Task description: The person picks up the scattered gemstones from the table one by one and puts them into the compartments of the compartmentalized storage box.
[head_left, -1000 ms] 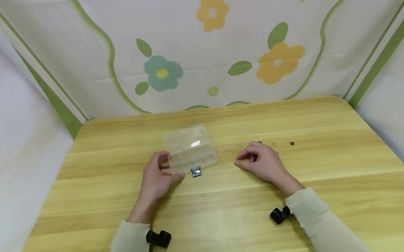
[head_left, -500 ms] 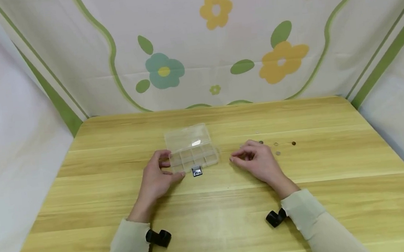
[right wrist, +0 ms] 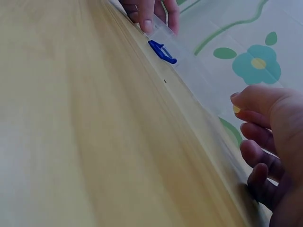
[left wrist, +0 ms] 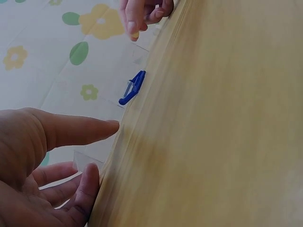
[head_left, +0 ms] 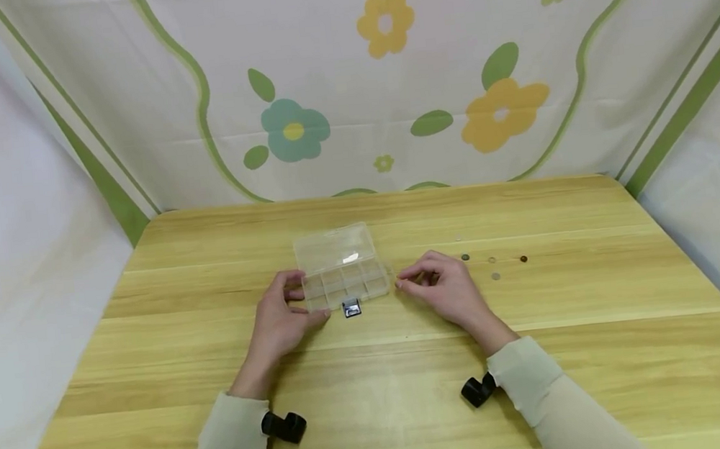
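Observation:
A clear plastic compartment box lies on the table with its lid tipped back. Its blue latch juts from the front edge. My left hand holds the box's left end, thumb at the front corner and fingers along the side. Just off the right end is my right hand, thumb and forefinger pinching a small yellow piece; its kind is too small to tell. That yellow piece also peeks out under the fingertips in the left wrist view.
Right of my right hand lie several small round pieces: a dark green one, a brown one, a grey one and paler ones. Behind the wooden table hangs a flowered cloth.
My right hand has moved left, close to the box's right end, still pinching the small piece. More of the round pieces now show behind it. The left hand keeps its place on the box.

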A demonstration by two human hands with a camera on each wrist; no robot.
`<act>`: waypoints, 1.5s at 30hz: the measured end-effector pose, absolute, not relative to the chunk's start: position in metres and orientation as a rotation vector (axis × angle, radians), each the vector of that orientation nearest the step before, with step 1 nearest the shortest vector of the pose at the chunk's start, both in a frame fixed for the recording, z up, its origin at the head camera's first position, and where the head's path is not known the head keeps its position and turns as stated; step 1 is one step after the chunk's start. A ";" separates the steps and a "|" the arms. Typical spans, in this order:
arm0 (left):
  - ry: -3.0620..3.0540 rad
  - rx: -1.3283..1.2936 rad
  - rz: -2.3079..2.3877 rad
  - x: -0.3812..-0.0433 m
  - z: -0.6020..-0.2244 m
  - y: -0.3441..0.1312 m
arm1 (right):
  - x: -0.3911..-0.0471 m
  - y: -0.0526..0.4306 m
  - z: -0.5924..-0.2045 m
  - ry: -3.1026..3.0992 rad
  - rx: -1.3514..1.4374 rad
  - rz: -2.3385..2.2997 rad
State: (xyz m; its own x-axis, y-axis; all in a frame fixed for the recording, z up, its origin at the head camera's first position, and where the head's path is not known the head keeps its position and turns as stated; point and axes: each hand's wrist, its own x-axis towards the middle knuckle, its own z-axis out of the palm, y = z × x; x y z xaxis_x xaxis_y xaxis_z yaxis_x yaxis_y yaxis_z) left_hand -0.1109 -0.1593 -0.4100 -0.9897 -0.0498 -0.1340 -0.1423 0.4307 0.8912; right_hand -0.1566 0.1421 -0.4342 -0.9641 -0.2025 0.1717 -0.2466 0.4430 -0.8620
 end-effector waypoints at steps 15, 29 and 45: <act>2.604 -0.174 1.621 -0.111 -0.411 -0.158 | -0.160 0.126 -0.432 -2.639 0.394 1.643; 2.615 -0.205 1.605 -0.110 -0.409 -0.156 | -0.160 0.121 -0.432 -2.654 0.400 1.671; 2.615 -0.199 1.615 -0.111 -0.411 -0.157 | -0.161 0.118 -0.432 -2.665 0.414 1.672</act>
State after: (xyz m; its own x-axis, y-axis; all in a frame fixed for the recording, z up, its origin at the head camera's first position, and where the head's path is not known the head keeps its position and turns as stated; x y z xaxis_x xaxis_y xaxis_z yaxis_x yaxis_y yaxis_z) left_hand -0.1110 -0.1565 -0.4109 -0.9897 -0.0773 -0.1201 -0.1420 0.4420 0.8857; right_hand -0.1613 0.1177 -0.4322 -0.9654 -0.2358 0.1111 -0.2026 0.4105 -0.8891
